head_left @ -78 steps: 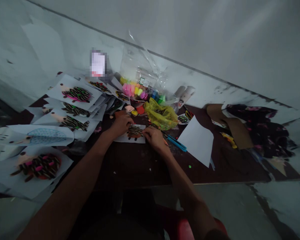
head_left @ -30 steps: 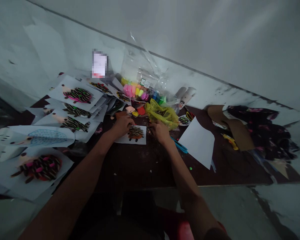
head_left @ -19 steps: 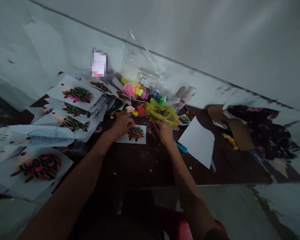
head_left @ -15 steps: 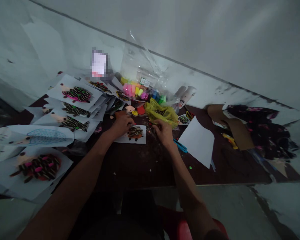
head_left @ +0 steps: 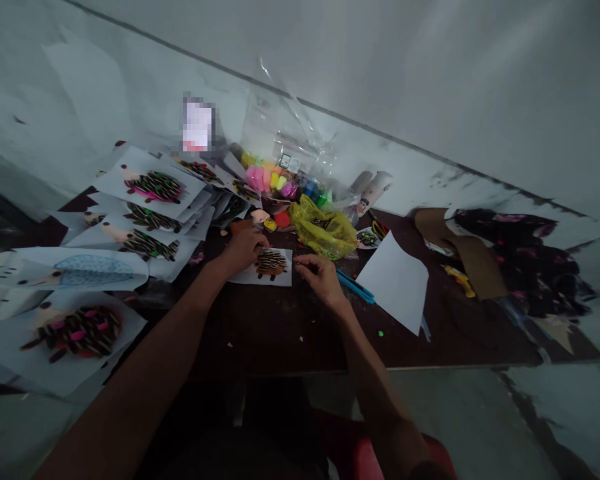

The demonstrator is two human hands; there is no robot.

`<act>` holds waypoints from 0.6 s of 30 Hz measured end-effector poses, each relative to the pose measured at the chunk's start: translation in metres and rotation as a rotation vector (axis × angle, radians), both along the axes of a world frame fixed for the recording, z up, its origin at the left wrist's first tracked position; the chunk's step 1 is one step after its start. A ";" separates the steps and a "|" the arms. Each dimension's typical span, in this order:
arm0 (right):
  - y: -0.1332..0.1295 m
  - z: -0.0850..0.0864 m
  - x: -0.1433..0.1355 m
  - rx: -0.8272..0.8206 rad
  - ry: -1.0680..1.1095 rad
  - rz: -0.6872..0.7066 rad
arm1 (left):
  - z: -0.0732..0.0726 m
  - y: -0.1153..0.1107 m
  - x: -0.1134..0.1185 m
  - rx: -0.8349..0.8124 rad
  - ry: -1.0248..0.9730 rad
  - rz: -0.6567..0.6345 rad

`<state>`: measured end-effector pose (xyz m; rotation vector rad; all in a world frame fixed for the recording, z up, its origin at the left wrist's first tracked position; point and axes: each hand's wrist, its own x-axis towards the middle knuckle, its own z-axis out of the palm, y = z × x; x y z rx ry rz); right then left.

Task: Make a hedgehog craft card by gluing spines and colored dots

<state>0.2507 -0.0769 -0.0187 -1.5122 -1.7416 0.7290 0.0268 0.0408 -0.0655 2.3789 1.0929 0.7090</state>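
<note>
A small white card with a clay hedgehog (head_left: 271,264) lies on the dark table, its body orange and its back covered in dark striped spines. My left hand (head_left: 245,249) covers the card's left part, fingers bent and holding it down, so the hedgehog's head is hidden. Just off the card's right edge is my right hand (head_left: 323,277), thumb and fingers pinched together; whatever is between the tips is too small to make out. Behind it a yellow plastic bag (head_left: 325,230) lies open with dark bits inside. Lumps of orange, yellow and red clay (head_left: 281,219) sit beyond the card.
Finished hedgehog pictures (head_left: 153,183) are piled at the left. A clear bag of coloured clay (head_left: 280,180) leans against the wall. Right of my hand lie a blue tool (head_left: 356,287), a white sheet (head_left: 397,283), a yellow cutter (head_left: 459,280), brown cardboard (head_left: 480,267) and dark flowered cloth (head_left: 530,260).
My right hand has moved from the yellow bag's front edge towards me and slightly left, to beside the card. My left hand stays on the card.
</note>
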 end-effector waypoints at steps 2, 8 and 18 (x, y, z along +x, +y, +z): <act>-0.003 0.002 -0.003 0.064 -0.106 0.000 | -0.001 0.000 0.000 0.009 -0.011 -0.006; -0.006 0.007 -0.013 0.060 -0.338 0.074 | -0.005 0.002 0.000 0.025 -0.016 -0.001; -0.007 0.002 -0.019 0.048 -0.452 0.054 | -0.001 0.001 0.001 0.011 -0.004 -0.002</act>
